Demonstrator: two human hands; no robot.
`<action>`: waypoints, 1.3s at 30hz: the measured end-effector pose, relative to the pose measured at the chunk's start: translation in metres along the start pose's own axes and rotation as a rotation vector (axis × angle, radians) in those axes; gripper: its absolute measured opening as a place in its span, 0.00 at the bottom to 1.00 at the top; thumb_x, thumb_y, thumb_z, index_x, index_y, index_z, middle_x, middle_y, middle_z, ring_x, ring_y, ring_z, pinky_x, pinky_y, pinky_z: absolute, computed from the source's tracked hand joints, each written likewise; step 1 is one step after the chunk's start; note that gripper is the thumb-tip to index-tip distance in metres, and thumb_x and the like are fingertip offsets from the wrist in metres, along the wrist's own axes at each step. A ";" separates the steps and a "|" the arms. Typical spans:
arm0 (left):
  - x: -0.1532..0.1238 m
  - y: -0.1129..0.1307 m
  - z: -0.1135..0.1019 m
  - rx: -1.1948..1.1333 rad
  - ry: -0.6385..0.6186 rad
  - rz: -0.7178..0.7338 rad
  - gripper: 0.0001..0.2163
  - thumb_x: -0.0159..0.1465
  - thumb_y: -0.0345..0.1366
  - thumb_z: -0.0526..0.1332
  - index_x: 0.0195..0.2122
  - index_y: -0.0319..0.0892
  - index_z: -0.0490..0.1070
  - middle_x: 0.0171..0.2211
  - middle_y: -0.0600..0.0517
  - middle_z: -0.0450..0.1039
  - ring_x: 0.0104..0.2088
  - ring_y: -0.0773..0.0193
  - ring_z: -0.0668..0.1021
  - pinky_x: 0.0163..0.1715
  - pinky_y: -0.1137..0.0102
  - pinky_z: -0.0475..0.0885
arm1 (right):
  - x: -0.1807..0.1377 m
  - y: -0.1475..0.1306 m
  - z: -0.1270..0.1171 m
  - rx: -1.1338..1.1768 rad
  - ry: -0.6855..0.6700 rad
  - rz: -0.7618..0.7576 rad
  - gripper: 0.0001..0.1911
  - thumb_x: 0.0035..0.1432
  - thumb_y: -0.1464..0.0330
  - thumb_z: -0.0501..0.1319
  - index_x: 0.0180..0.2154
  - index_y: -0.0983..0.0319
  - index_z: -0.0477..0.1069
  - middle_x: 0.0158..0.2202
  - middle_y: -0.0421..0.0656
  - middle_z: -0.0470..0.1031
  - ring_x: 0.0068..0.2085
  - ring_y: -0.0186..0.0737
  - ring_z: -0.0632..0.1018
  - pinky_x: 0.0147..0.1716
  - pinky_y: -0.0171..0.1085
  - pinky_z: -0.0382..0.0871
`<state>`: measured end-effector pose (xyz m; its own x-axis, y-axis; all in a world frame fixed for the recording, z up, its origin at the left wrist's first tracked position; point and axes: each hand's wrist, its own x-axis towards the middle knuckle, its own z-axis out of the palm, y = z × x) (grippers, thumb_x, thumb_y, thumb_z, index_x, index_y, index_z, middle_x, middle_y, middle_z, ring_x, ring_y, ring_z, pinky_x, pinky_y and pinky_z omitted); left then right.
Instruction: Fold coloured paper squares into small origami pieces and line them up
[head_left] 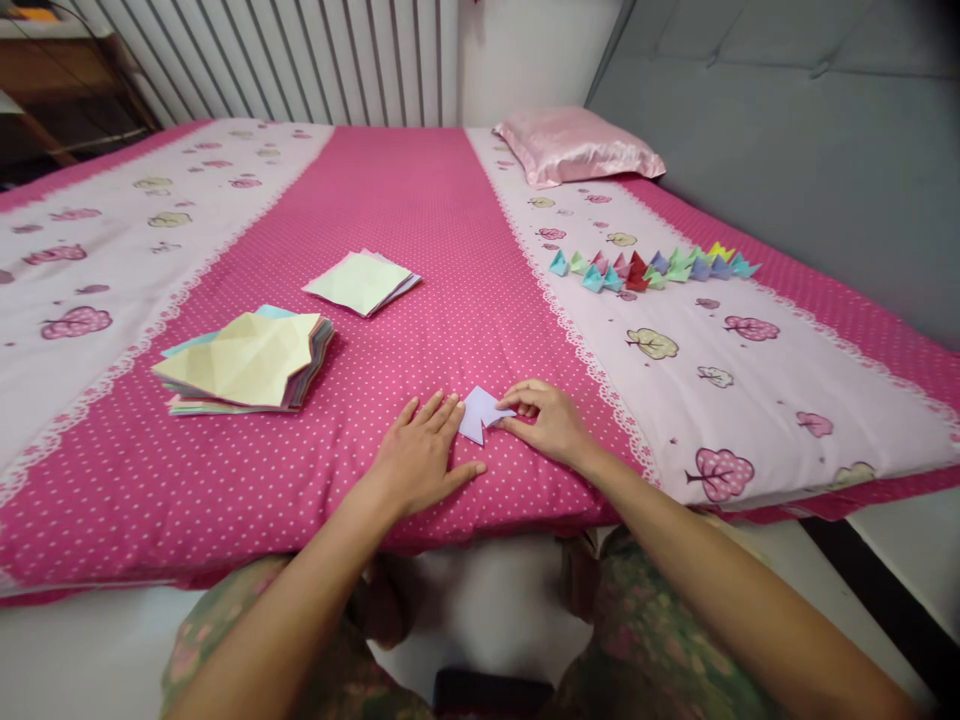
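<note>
A small pale lilac folded paper point(478, 412) lies on the pink dotted bedspread point(420, 260) near the bed's front edge. My left hand point(420, 455) rests flat beside it, fingers stretched out, fingertips touching the paper's left edge. My right hand point(546, 418) has its fingers curled and pressed down on the paper's right corner. A thick stack of creased coloured paper squares point(251, 362) with a yellow sheet on top lies to the left. A thinner stack point(361, 281) with a pale green top sheet sits behind it.
A row of several small folded paper figures point(651, 267) in mixed colours stands on the white tree-print strip at the right. A pink satin pillow point(574, 146) lies at the far end. A grey padded headboard point(787, 150) rises on the right. My knees show below the bed edge.
</note>
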<state>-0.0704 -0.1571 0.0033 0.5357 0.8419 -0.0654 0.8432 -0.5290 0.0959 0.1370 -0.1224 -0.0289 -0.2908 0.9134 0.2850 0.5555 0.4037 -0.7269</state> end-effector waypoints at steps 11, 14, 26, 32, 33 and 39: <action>0.000 0.000 0.002 -0.006 -0.007 0.001 0.37 0.59 0.58 0.44 0.61 0.33 0.50 0.62 0.41 0.50 0.62 0.51 0.51 0.59 0.58 0.43 | 0.006 -0.003 0.011 -0.093 0.123 0.147 0.08 0.47 0.63 0.65 0.27 0.62 0.74 0.25 0.40 0.72 0.24 0.33 0.69 0.26 0.33 0.62; -0.001 0.000 0.002 0.000 -0.006 0.001 0.37 0.60 0.57 0.44 0.61 0.32 0.50 0.62 0.41 0.50 0.62 0.51 0.52 0.59 0.58 0.44 | 0.006 -0.005 0.012 -0.108 0.143 0.167 0.08 0.47 0.65 0.66 0.30 0.63 0.73 0.25 0.39 0.72 0.24 0.34 0.69 0.26 0.33 0.61; 0.004 -0.003 0.013 -0.004 0.097 0.075 0.35 0.61 0.56 0.42 0.62 0.34 0.48 0.63 0.41 0.47 0.63 0.54 0.50 0.60 0.58 0.43 | 0.005 -0.008 0.012 -0.280 -0.108 -0.238 0.15 0.61 0.70 0.52 0.46 0.58 0.72 0.45 0.46 0.74 0.45 0.42 0.71 0.45 0.44 0.65; 0.007 -0.002 0.014 -0.029 0.094 0.130 0.32 0.63 0.53 0.42 0.61 0.33 0.49 0.62 0.41 0.51 0.62 0.56 0.53 0.60 0.59 0.45 | 0.006 -0.008 0.005 -0.268 -0.171 -0.281 0.18 0.58 0.70 0.55 0.50 0.59 0.68 0.50 0.46 0.72 0.48 0.44 0.69 0.48 0.48 0.63; 0.007 -0.001 0.014 -0.042 0.098 0.130 0.32 0.63 0.52 0.43 0.61 0.32 0.50 0.61 0.41 0.52 0.62 0.56 0.54 0.60 0.59 0.46 | 0.006 -0.008 0.006 -0.267 -0.164 -0.276 0.18 0.57 0.71 0.55 0.50 0.60 0.68 0.50 0.46 0.72 0.48 0.43 0.70 0.48 0.47 0.63; 0.014 -0.005 0.014 -0.259 0.237 0.118 0.22 0.63 0.40 0.50 0.56 0.35 0.59 0.56 0.41 0.62 0.57 0.57 0.65 0.57 0.59 0.56 | 0.004 -0.008 0.012 -0.226 -0.025 -0.234 0.18 0.56 0.76 0.53 0.46 0.58 0.72 0.46 0.43 0.75 0.45 0.41 0.72 0.47 0.44 0.66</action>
<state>-0.0663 -0.1442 -0.0119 0.5770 0.7943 0.1904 0.7205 -0.6047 0.3394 0.1225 -0.1231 -0.0294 -0.4489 0.7938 0.4104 0.6293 0.6069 -0.4854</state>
